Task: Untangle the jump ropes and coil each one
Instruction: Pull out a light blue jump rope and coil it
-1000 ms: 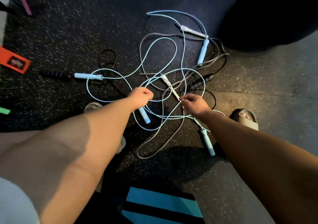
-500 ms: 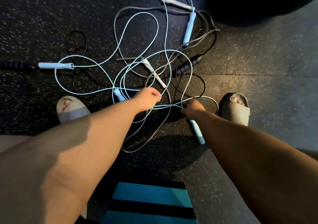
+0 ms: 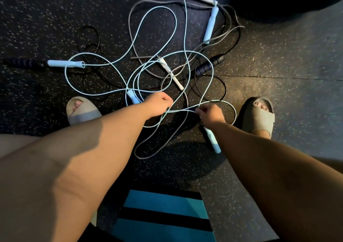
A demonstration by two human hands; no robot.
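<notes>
The tangled jump ropes (image 3: 165, 65) are spread on the speckled floor (image 3: 55, 9) between the sandals (image 3: 259, 119), a light-blue handle (image 3: 130, 96) is gripped in the curled left hand (image 3: 159, 104), and a light-blue cord (image 3: 182, 110) is pinched by the right hand (image 3: 211, 113).
</notes>
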